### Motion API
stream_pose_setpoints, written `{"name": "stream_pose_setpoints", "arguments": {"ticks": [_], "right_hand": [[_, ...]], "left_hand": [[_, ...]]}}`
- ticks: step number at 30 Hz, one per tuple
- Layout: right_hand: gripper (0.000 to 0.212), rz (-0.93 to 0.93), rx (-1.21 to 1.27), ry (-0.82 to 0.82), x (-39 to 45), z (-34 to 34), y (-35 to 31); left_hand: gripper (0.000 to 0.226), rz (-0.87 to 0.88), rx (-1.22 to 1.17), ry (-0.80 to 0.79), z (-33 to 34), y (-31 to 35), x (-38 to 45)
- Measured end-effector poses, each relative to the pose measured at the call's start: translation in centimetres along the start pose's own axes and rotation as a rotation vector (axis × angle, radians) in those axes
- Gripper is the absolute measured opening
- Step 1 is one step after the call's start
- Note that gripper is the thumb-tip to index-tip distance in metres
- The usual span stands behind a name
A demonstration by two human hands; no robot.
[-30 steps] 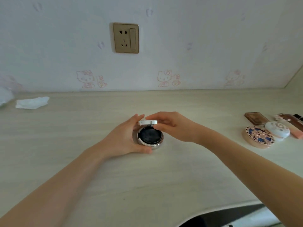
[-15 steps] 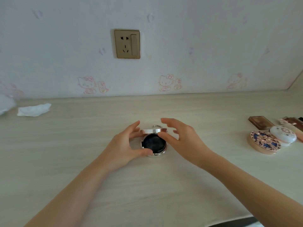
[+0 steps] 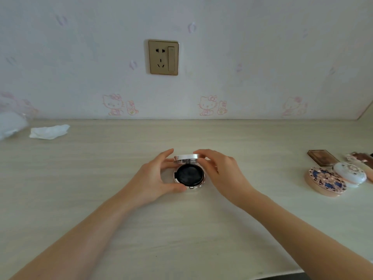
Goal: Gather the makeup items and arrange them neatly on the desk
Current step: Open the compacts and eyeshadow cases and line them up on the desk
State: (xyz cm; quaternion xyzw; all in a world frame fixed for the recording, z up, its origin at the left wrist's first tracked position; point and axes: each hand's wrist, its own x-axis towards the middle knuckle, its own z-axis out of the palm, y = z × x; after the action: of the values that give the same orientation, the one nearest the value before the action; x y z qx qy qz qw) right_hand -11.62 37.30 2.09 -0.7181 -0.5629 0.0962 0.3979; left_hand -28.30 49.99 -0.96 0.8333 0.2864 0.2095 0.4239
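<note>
Compact [image 3: 189, 175], round and silver-rimmed, sits on the pale wooden desk [image 3: 181, 229] straight below the wall socket [image 3: 163, 57], and I take it as my landmark for everything else. Its lid [image 3: 188, 158] is hinged up at the far edge, so the black inside faces up at me. My left hand [image 3: 153, 182] curls round the compact's left side, thumb against the near rim by the small clasp, fingers reaching to the far rim; I judge this grip is there to keep the base from sliding while the lid moves. My right hand [image 3: 220, 172] comes in from the compact's right, its fingers bent over the top edge of the raised lid and pinching it, which I read as the start of pressing it shut so the piece can be tidied away closed. Well to the right of the compact lies a small cluster of other makeup: a patterned round case [image 3: 326, 181] in blue and rose gold, a white round case [image 3: 350, 172] touching it on its far right side, a brown flat palette [image 3: 323, 157] just behind them, and a pinkish item [image 3: 361, 159] cut off by the frame edge, too partial for me to identify. These look gathered already, so I judge the compact will join them once closed. Far to the compact's left, near the wall, a crumpled white tissue [image 3: 49, 131] lies on the desk, and something pale and blurred sits at the left edge beyond it.
</note>
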Motion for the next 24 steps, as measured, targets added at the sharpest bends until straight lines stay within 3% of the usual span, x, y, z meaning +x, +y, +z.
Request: {"name": "stream_pose_setpoints", "arguments": {"ticks": [9,12,16,21,24], "right_hand": [[0.025,0.133,0.078,0.047,0.2,0.9,0.0],[0.049,0.234,0.127,0.059,-0.6,1.5,0.2],[0.070,0.250,0.014,0.029,-2.5,2.0,0.9],[0.040,0.075,-0.168,-0.002,-2.6,2.6,0.4],[0.036,0.041,-0.184,-0.022,-1.1,2.8,0.4]], "left_hand": [[0.109,0.037,0.006,-0.004,-0.1,-0.1,0.0],[0.107,0.045,0.023,-0.005,-0.1,-0.1,0.0],[0.104,0.059,0.070,0.025,0.0,-0.2,0.1],[0.098,0.028,0.080,0.107,0.0,-0.1,-0.1],[0.078,0.021,0.099,0.169,0.1,0.0,0.1]]}}
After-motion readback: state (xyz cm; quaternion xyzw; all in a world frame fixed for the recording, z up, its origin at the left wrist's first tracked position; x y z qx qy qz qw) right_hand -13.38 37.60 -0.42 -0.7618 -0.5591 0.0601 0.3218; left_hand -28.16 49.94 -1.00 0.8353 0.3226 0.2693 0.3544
